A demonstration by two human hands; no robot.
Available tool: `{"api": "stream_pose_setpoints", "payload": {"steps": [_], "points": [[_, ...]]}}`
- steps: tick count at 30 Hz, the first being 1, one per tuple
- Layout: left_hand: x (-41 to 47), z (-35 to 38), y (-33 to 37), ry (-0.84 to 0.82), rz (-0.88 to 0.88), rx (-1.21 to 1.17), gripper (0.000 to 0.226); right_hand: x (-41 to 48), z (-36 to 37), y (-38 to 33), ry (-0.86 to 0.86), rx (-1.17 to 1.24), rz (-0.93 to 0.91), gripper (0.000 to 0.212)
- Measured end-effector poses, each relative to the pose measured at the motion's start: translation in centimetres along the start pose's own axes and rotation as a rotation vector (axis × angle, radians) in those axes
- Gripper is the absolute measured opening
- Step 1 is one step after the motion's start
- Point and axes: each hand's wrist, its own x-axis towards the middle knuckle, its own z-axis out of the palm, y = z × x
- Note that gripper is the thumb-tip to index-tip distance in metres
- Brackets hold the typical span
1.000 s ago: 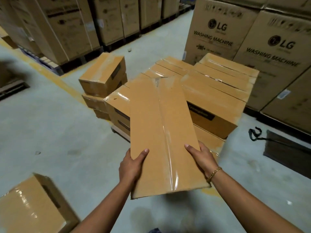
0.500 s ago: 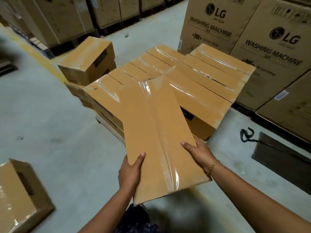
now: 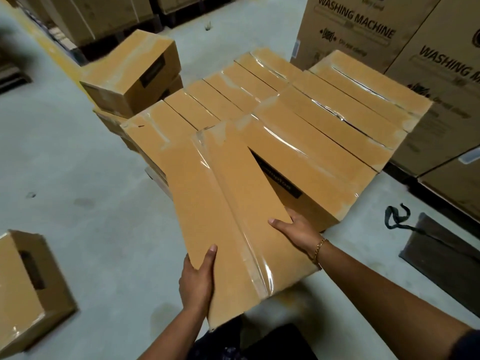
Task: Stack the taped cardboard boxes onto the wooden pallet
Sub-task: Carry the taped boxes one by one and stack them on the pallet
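I hold a long taped cardboard box [image 3: 220,203] lengthwise in front of me, clear tape running down its middle. My left hand [image 3: 197,279] grips its near left edge, thumb on top. My right hand [image 3: 296,229] grips its right edge, thumb on top, a gold bracelet on the wrist. The box's far end hangs over the near corner of the stack of taped boxes [image 3: 298,120] on the wooden pallet [image 3: 155,175], of which only a pale corner shows at the stack's lower left.
A smaller pile of taped boxes [image 3: 135,71] stands left of the stack. One loose box [image 3: 28,284] lies on the floor at the lower left. Large washing-machine cartons [image 3: 363,29] wall the right side. A dark mat [image 3: 446,253] and strap [image 3: 397,216] lie on the floor at right.
I have stepped closer to the pallet, and the held box has moved forward over the stack's near corner. Both hands keep the same grip.
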Motion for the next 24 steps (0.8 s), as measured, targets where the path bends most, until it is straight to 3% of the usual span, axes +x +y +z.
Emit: {"api": "stream_pose_setpoints", "payload": {"steps": [6, 14, 20, 24], "points": [[0.5, 4.3, 0.8, 0.037, -0.043, -0.02, 0.089, 4.6, -2.8, 0.1, -0.081, -0.085, 0.011, 0.081], [0.8, 11.2, -0.9, 0.058, -0.136, -0.027, 0.087, 10.8, -6.0, 5.5, -0.212, -0.112, 0.006, 0.114], [1.2, 14.3, -1.8, 0.059, -0.212, -0.012, 0.075, 12.0, -7.0, 6.9, -0.29, -0.089, 0.029, 0.082], [1.9, 14.8, -2.6, 0.03, -0.265, 0.014, 0.071, 13.1, -6.9, 9.0, -0.303, -0.061, 0.054, 0.107]]}}
